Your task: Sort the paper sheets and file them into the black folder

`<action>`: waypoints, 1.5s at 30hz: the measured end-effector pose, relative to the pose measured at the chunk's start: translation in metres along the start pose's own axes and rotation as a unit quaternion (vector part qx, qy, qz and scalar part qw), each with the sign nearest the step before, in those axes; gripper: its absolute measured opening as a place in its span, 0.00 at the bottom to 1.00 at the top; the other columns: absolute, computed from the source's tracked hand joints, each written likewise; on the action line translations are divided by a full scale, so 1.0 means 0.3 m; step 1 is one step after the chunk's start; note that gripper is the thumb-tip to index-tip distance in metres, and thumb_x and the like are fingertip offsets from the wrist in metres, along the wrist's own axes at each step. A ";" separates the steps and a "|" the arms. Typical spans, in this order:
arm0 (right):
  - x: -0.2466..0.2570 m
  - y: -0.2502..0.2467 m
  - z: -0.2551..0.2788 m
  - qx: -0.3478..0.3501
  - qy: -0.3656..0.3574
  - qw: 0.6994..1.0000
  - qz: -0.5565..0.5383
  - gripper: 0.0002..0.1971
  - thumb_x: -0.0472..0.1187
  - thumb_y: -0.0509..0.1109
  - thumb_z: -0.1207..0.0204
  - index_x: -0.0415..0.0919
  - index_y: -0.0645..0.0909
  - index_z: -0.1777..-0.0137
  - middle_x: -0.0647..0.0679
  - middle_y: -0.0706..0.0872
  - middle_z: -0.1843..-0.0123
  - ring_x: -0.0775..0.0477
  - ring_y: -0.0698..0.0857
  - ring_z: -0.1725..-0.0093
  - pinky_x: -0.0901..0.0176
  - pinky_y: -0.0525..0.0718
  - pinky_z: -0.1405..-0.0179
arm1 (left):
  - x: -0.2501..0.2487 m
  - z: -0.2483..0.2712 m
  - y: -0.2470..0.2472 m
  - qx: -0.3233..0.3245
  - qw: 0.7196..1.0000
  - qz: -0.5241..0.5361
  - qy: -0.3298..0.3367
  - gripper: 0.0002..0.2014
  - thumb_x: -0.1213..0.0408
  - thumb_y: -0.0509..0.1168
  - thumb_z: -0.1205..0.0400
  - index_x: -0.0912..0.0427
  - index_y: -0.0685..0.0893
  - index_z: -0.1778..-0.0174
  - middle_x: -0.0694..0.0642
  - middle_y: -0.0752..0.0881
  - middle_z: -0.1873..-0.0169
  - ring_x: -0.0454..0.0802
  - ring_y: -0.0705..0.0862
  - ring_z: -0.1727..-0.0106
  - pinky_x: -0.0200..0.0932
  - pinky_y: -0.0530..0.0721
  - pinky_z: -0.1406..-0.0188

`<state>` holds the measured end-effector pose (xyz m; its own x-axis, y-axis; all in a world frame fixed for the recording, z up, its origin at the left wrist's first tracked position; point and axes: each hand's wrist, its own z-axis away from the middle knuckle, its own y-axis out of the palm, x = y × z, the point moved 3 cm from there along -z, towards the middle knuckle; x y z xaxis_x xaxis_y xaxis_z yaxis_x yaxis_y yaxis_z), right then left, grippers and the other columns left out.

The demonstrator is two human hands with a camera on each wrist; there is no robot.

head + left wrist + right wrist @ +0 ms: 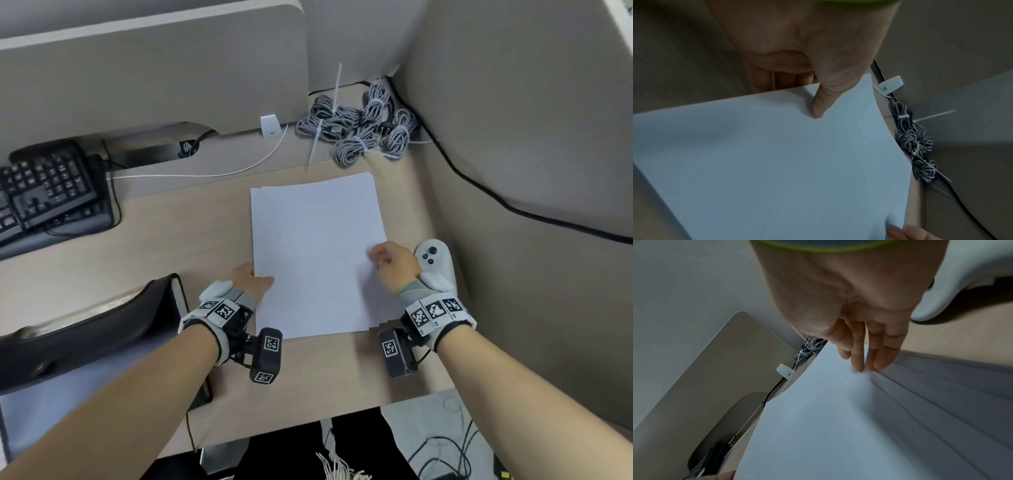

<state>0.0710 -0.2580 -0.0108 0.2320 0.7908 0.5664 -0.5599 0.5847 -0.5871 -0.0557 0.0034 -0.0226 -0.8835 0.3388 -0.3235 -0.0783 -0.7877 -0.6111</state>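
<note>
The paper sheets lie as a loose stack in the middle of the head view, flat on the bench, their right edges fanned in steps, which suggests squaring up is the step in hand. The left hand grips the stack's left edge low in the frame: in the left wrist view its thumb presses on top while the fingers curl beneath, a pinch that likely anchors the pile. The right hand rests on the right edge with fingers nearly straight and close together, tips touching the top sheet where the fanned edges begin, probably to nudge or lift them; it encloses nothing. The black folder sits at the lower left of the frame, apart from the stack, so filing looks not yet begun. A white controller lies just beside the right hand, and bundled grey cables sit above the sheets near the frame's top centre
</note>
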 end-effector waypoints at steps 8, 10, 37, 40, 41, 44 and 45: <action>-0.030 -0.004 -0.028 -0.036 0.049 0.992 -0.112 0.21 0.26 0.54 0.27 0.53 0.79 0.63 0.48 0.89 0.57 0.41 0.89 0.56 0.41 0.87 0.46 | 0.041 -0.039 -0.010 -0.032 0.999 0.018 -0.011 0.08 0.67 0.66 0.24 0.65 0.76 0.54 0.60 0.80 0.62 0.54 0.76 0.66 0.40 0.71 0.70; -0.025 0.007 -0.026 -0.019 0.062 0.987 -0.146 0.19 0.26 0.56 0.24 0.51 0.80 0.62 0.45 0.89 0.57 0.43 0.89 0.62 0.41 0.88 0.47 | 0.043 -0.041 -0.013 -0.029 0.999 0.015 -0.005 0.06 0.68 0.66 0.25 0.63 0.75 0.56 0.60 0.79 0.62 0.53 0.74 0.66 0.40 0.69 0.71; 0.042 0.057 -0.005 0.084 0.084 0.979 -0.166 0.19 0.31 0.69 0.28 0.43 0.71 0.78 0.47 0.72 0.76 0.46 0.73 0.75 0.59 0.74 0.70 | 0.098 -0.048 0.007 -0.013 0.999 0.031 -0.023 0.16 0.69 0.64 0.22 0.68 0.79 0.38 0.65 0.85 0.47 0.63 0.85 0.47 0.51 0.82 0.47; 0.054 0.066 0.007 0.087 0.062 0.988 -0.111 0.23 0.32 0.69 0.28 0.43 0.61 0.77 0.47 0.63 0.75 0.49 0.63 0.76 0.65 0.63 0.78 | 0.098 -0.045 0.004 -0.008 0.999 0.043 -0.021 0.17 0.71 0.65 0.22 0.69 0.79 0.37 0.65 0.85 0.45 0.64 0.85 0.45 0.50 0.81 0.48; 0.053 0.068 0.007 0.081 0.058 0.990 -0.097 0.23 0.34 0.70 0.28 0.43 0.60 0.77 0.46 0.63 0.74 0.47 0.63 0.75 0.64 0.63 0.77 | 0.101 -0.047 0.001 -0.002 0.999 0.047 -0.023 0.17 0.72 0.65 0.23 0.69 0.79 0.38 0.65 0.86 0.45 0.64 0.85 0.46 0.49 0.81 0.49; 0.053 0.063 0.011 0.064 0.056 0.993 -0.082 0.23 0.37 0.73 0.30 0.44 0.60 0.76 0.46 0.63 0.74 0.46 0.65 0.70 0.59 0.65 0.69 | 0.110 -0.044 -0.008 0.012 0.998 0.048 -0.031 0.16 0.72 0.65 0.23 0.69 0.79 0.39 0.63 0.85 0.48 0.61 0.84 0.48 0.47 0.79 0.52; 0.053 0.061 0.014 0.063 0.055 0.993 -0.081 0.24 0.37 0.73 0.30 0.44 0.59 0.76 0.47 0.62 0.74 0.46 0.65 0.69 0.59 0.63 0.69 | 0.115 -0.042 -0.009 0.006 0.998 0.051 -0.034 0.15 0.72 0.65 0.23 0.68 0.79 0.40 0.63 0.85 0.49 0.61 0.84 0.49 0.48 0.80 0.52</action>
<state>0.0610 -0.2355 -0.0100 0.4090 0.7074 0.5765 -0.6013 0.6841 -0.4128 -0.0801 0.0238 -0.0411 -0.9167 0.2201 -0.3336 0.0091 -0.8231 -0.5679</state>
